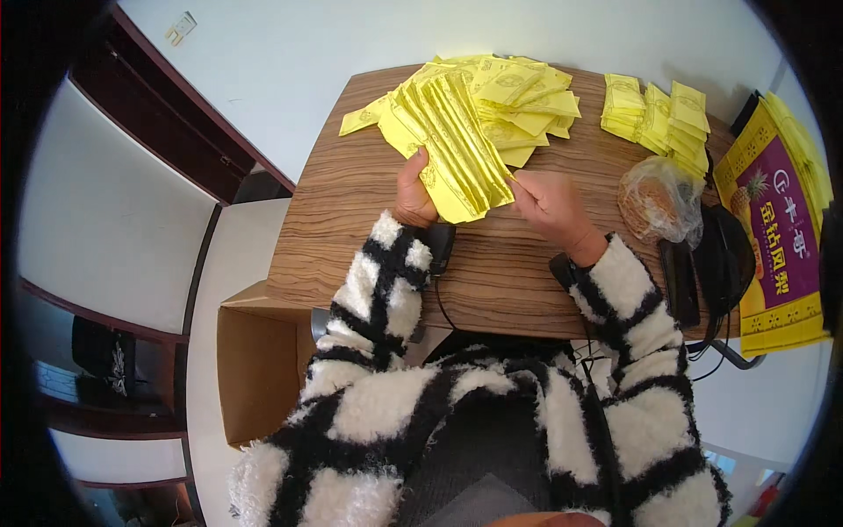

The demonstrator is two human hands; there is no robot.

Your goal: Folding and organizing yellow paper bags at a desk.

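I have my left grip [415,189] clamped on the left edge of a fanned yellow stack [452,145], my right grip [553,209] pinching its right corner. The stack is at the near side of the yellow heap [527,95]; smaller piles [654,119] lie right of that heap.

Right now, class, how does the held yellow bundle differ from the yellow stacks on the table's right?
The held bundle is gripped by the left hand and right hand; the stacks rest on the table. The held bundle is fanned into one row; the stacks form three side-by-side piles. Both are yellow with dark printing.
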